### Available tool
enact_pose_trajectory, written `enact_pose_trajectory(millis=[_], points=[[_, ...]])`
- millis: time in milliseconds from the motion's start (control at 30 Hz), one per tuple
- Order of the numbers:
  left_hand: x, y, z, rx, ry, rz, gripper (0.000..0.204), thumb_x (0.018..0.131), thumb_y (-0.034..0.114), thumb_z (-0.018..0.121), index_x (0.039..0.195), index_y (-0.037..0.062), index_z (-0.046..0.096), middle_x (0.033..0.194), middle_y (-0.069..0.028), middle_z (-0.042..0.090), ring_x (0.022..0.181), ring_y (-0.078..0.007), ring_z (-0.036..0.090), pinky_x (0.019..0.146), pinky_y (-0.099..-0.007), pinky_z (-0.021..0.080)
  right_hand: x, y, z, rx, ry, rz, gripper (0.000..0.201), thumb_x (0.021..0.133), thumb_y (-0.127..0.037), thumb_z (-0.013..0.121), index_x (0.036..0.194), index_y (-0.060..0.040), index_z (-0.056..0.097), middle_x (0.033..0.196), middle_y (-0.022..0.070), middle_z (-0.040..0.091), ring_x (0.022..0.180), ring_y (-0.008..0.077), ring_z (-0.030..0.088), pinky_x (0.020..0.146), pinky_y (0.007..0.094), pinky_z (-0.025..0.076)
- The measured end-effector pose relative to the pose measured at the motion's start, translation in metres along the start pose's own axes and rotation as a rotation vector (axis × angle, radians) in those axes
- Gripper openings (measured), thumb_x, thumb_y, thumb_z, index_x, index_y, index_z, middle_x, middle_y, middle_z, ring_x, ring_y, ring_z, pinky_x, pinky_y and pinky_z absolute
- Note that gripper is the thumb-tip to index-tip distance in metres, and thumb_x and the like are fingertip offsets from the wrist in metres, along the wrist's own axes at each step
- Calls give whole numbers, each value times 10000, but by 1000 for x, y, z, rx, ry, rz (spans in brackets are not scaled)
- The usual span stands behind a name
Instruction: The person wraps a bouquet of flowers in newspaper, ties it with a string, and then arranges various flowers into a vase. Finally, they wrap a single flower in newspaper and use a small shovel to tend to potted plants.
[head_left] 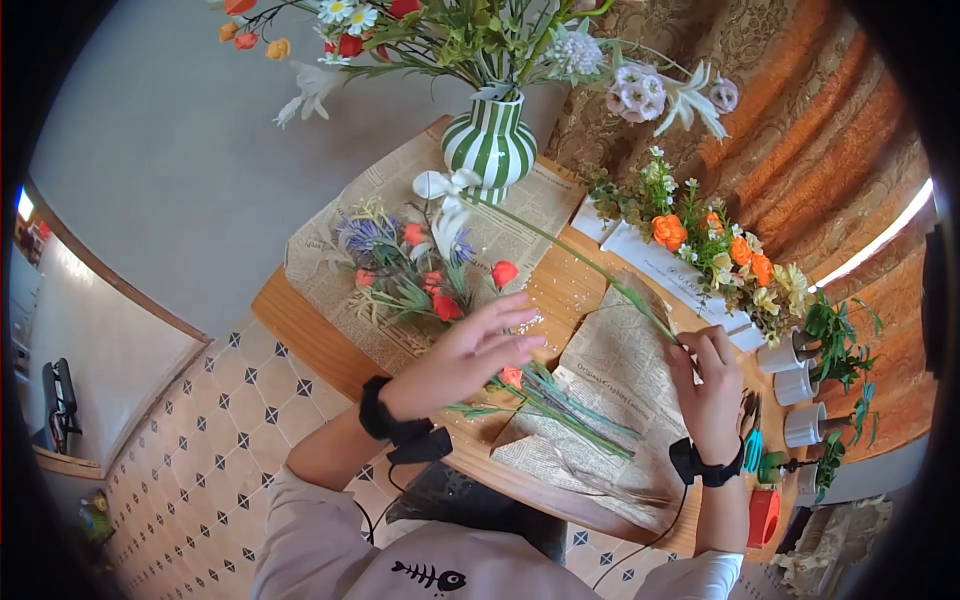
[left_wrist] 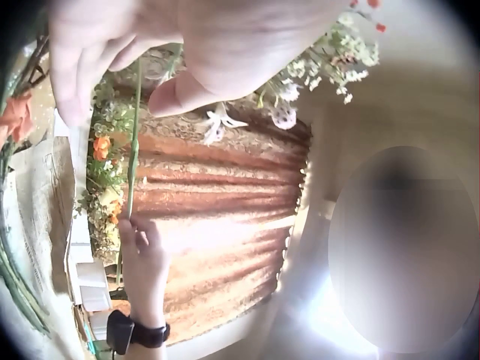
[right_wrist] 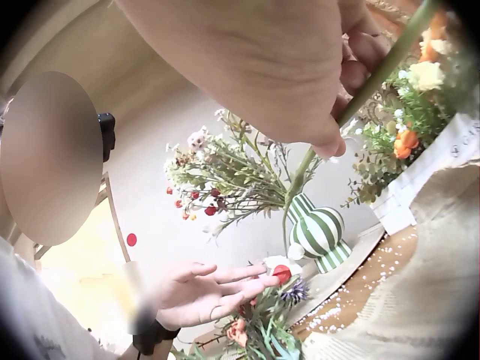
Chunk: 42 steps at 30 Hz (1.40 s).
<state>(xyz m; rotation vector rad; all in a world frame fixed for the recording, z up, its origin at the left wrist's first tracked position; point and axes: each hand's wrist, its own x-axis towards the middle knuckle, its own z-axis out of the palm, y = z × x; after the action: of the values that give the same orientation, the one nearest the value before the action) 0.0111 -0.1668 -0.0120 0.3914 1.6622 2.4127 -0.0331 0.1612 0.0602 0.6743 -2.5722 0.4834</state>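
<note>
My right hand point(head_left: 692, 348) pinches the lower end of a long green stem point(head_left: 580, 260). The stem slants up and left across the table to a white bloom point(head_left: 445, 190) near the green-and-white striped vase point(head_left: 490, 142). In the right wrist view the stem point(right_wrist: 375, 82) runs out from under my fingers towards the vase point(right_wrist: 319, 229). My left hand point(head_left: 505, 330) hovers with its fingers spread and straight over a pile of loose flowers point(head_left: 420, 275) and holds nothing. It shows palm up in the right wrist view point(right_wrist: 225, 285).
Newspaper sheets point(head_left: 610, 370) cover the wooden table point(head_left: 300, 325), with cut stems point(head_left: 570, 405) lying on them. A white planter point(head_left: 660, 265) of orange and yellow flowers lines the right side. Small white pots point(head_left: 795, 380), teal scissors point(head_left: 752, 450) and a red object point(head_left: 764, 518) sit at the far right.
</note>
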Motion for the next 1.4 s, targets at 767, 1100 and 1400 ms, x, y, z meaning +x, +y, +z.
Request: enact_pose_trajectory(millis=[767, 1100, 1400], points=[[30, 56, 98, 310, -194, 245, 748, 1078, 131, 670, 1693, 59, 251, 1602, -152, 512, 1171, -164, 685, 907, -277, 545, -71, 52, -5, 308, -69, 18, 125, 957, 53, 716, 1047, 35, 632, 1027, 167, 631, 872, 287, 700, 737, 340, 598], [43, 77, 144, 416, -281, 472, 546, 1083, 127, 643, 1578, 15, 442, 1459, -129, 622, 1097, -159, 717, 931, -342, 595, -67, 43, 25, 657, -10, 81, 200, 1037, -25, 672, 1223, 14, 607, 1064, 148, 701, 968, 233, 755, 861, 361, 591], [-2, 61, 62, 489, -22, 452, 425, 1071, 90, 637, 1476, 12, 533, 1426, -122, 654, 1073, -158, 726, 954, -318, 573, 51, -13, 38, 1104, 188, 72, 144, 1103, -22, 583, 1234, 37, 583, 1174, 125, 684, 1016, 232, 749, 901, 349, 618]])
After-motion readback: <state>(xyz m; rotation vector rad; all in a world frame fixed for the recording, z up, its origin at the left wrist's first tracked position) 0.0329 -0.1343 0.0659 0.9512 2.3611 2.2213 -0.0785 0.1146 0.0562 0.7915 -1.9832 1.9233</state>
